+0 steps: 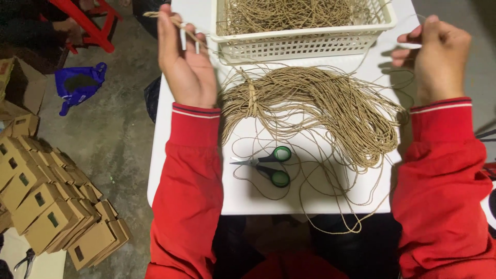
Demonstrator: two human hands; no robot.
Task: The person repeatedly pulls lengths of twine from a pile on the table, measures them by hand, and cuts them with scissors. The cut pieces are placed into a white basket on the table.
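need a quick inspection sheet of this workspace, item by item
surface: white table, mostly covered with twine
job's things: loose bundle of brown twine; white slotted basket at the far edge, holding more twine; small white tubes on a strand at the left hand
clutter: green-handled scissors, closed, lying near the front edge
hands: left hand raised, pinching a twine strand; right hand raised, closed on a thin strand
cables: nothing seen; only twine loops hanging over the front edge
surroundings: stacked cardboard boxes, blue bag and red frame on the concrete floor at left
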